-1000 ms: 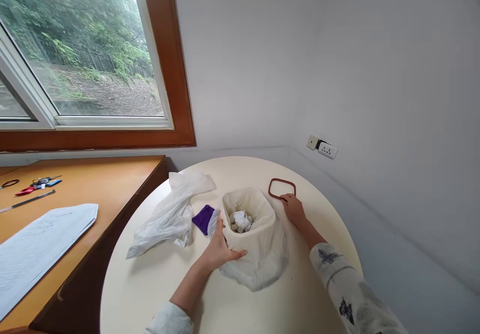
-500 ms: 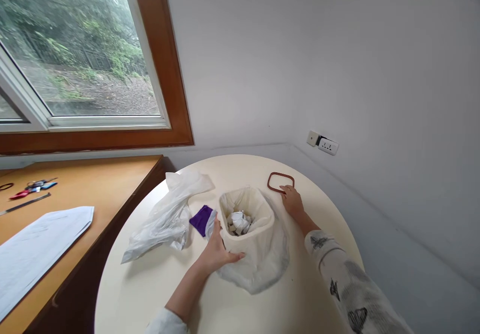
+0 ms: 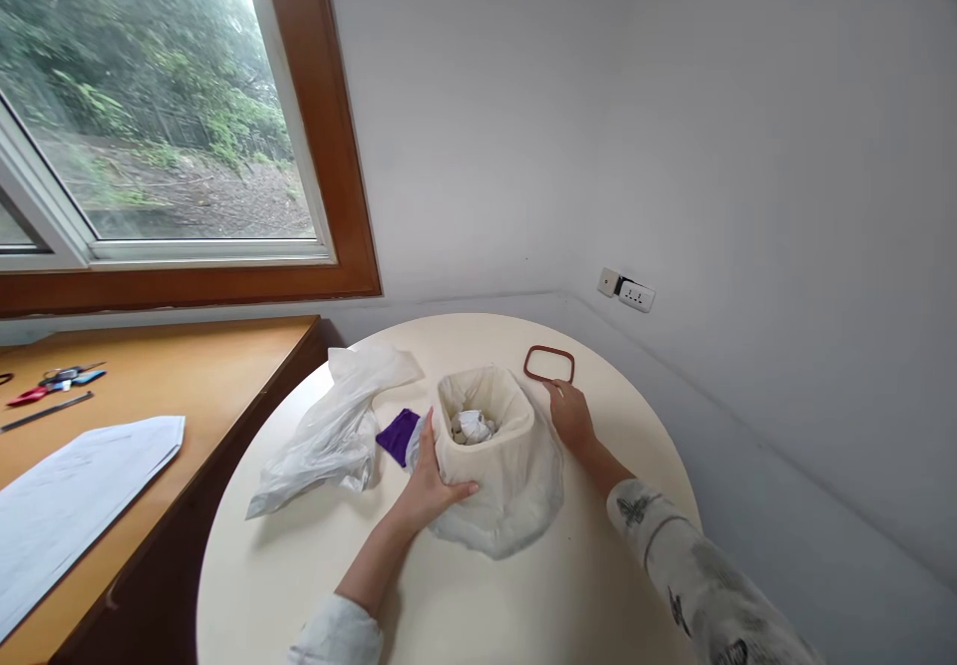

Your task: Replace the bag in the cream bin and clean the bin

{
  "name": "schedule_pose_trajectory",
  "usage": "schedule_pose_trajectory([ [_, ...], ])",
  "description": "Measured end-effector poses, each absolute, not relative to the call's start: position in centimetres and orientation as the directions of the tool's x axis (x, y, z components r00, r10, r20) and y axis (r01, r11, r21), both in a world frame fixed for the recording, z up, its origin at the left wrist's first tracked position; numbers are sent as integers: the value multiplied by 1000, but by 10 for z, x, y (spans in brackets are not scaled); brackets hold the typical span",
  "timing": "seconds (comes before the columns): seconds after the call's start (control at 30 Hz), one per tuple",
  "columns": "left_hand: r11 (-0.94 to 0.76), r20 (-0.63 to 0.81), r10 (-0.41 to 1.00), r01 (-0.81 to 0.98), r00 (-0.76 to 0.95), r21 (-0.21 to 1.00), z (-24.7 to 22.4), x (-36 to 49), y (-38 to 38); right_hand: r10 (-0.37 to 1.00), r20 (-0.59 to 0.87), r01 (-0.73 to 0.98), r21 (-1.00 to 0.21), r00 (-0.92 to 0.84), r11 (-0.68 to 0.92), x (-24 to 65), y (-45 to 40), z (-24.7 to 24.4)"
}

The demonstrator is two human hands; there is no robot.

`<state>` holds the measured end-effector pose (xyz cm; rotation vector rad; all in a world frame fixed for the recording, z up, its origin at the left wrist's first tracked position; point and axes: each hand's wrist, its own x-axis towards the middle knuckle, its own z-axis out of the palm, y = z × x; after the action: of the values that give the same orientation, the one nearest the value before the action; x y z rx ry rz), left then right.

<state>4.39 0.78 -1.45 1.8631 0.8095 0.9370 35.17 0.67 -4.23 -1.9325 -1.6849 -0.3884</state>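
Note:
A small trash bin (image 3: pixel 489 454) lined with a whitish plastic bag stands on the round table, with crumpled white paper (image 3: pixel 473 427) inside. The bag is folded over the rim and its loose skirt spreads round the base. My left hand (image 3: pixel 430 486) grips the bin's near left side, fingers along the left wall and thumb across the front. Beyond the bin to the right lies a brown rounded rectangular ring (image 3: pixel 549 349), flat on the table. My right hand (image 3: pixel 572 416) is at its near edge, fingers stretched out; whether the fingertips touch it is hard to tell.
Left of the bin lie a purple cloth-like piece (image 3: pixel 399 436), partly behind my left hand, and a crumpled translucent plastic bag (image 3: pixel 340 426). A wooden desk (image 3: pixel 246 356) on the left holds papers (image 3: pixel 97 496) and keys (image 3: pixel 67 376). Walls meet behind the round table (image 3: pixel 478 331).
My right hand has slid off the ring's corner toward me and the bin, while the ring stays put. My left hand has closed in on the bin's side. The view has shifted slightly.

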Motion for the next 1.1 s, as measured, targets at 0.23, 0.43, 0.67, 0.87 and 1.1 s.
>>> schedule_pose_trajectory([
  [0.23, -388, 314, 824, 67, 471, 919, -6, 41, 3, 864, 485, 960, -279, 136, 6, 322, -47, -38],
  [0.43, -319, 288, 887, 28, 361, 947, -1, 26, -11, 904, 420, 926, -365, 75, 93, 294, -86, -39],
  [0.67, -344, 316, 938, 495, 143, 798, -3, 10, -22, 937, 341, 766, -620, 72, 167, 282, -102, -31],
  [0.87, -317, 268, 946, 684, 181, 658, -10, 5, -30, 937, 337, 674, -713, 87, 194, 287, -100, -34],
  [1.1, -374, 239, 927, 739, 289, 561, -9, 5, -33, 910, 339, 582, -800, 239, 145, 296, -99, -40],
])
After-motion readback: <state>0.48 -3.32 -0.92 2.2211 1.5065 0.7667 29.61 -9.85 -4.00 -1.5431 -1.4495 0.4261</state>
